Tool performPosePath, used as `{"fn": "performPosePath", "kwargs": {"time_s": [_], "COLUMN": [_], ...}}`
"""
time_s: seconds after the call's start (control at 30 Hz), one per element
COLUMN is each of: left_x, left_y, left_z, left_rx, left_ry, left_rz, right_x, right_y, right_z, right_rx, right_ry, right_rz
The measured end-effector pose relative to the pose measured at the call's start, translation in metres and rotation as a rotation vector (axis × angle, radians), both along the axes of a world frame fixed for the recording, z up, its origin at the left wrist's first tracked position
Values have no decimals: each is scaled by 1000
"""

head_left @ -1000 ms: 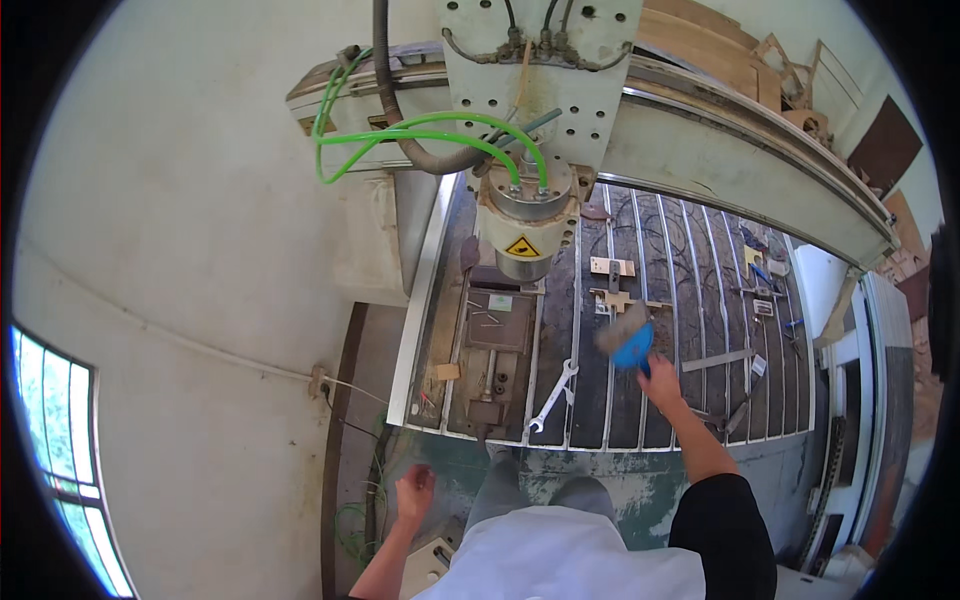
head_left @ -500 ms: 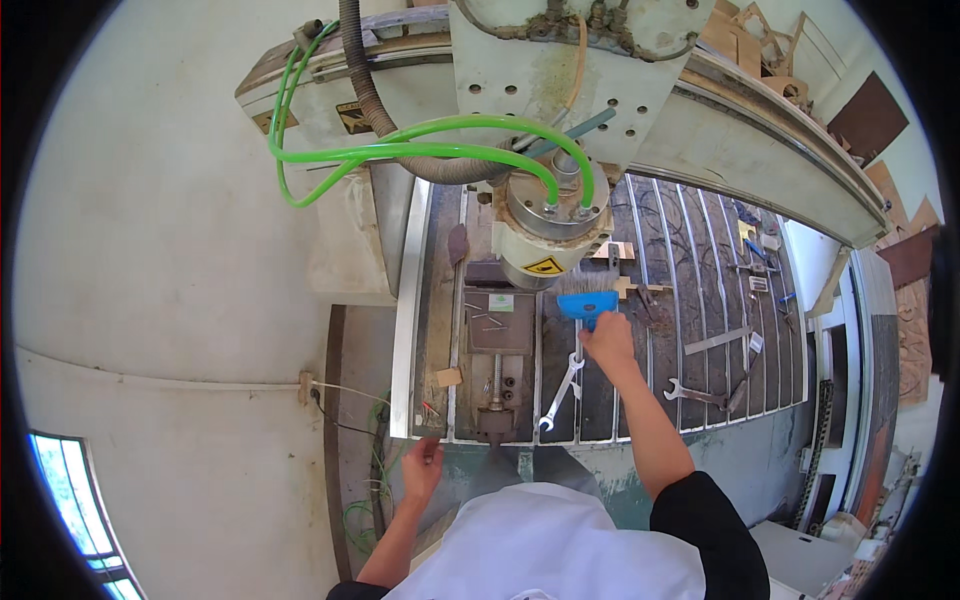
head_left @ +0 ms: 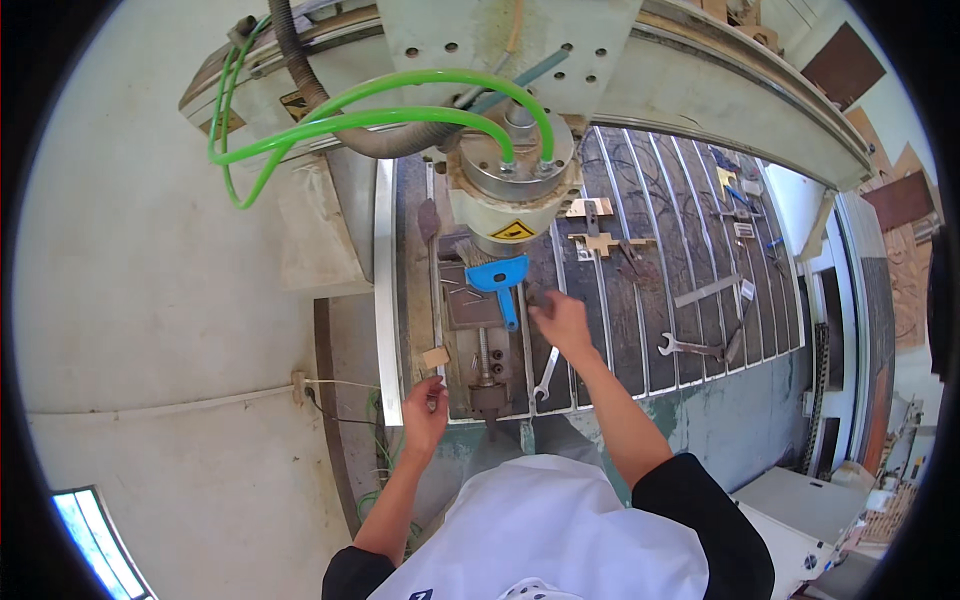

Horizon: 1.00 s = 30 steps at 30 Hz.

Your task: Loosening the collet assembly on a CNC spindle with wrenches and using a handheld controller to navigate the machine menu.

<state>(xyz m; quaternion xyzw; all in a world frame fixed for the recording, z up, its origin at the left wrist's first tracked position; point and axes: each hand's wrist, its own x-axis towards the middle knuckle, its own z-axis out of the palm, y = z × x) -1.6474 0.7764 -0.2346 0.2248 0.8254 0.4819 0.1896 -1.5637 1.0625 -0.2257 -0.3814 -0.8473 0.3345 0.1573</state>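
A blue-handled brush (head_left: 497,276) with pale bristles lies over the vise (head_left: 477,310), its handle pointing toward me. Just right of that handle is my right hand (head_left: 562,325), apart from it, fingers stretched and seemingly holding nothing. Below this hand a metal open-end wrench (head_left: 546,377) lies on the slotted machine table, its upper end hidden by the hand. My left hand (head_left: 428,412) is at the table's near left corner, fingers curled together, beside a small wooden block (head_left: 435,357). What its fingertips grip, if anything, is hidden.
The machine spindle (head_left: 513,190) with green hoses (head_left: 400,120) hangs above the vise. Another wrench (head_left: 690,346), a steel ruler (head_left: 708,290) and brass-coloured clamp pieces (head_left: 600,243) lie to the right on the table.
My right hand has let go of the brush, which now lies farther left on the vise. My left hand has come forward over the table corner. The view has shifted slightly.
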Motion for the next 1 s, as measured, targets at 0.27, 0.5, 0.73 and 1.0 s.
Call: {"fn": "performPosePath", "kwargs": {"time_s": [0.27,0.5,0.73,1.0], "left_x": [13,1,-52,-97], "left_y": [37,70,100,171], "left_z": [17,28,12,13], "left_rx": [-39,107,66,83], "left_ry": [-43,51,9,334], "left_rz": [-45,-111,-72,-55], "right_x": [81,81,101,59], "right_y": [-55,-58,-55,-24], "right_z": [-62,-74,-63,4], "right_rx": [-223,-302,-408,-391], "right_ry": [-580,-582,20,344], "right_rz": [-20,-102,-326,-162]}}
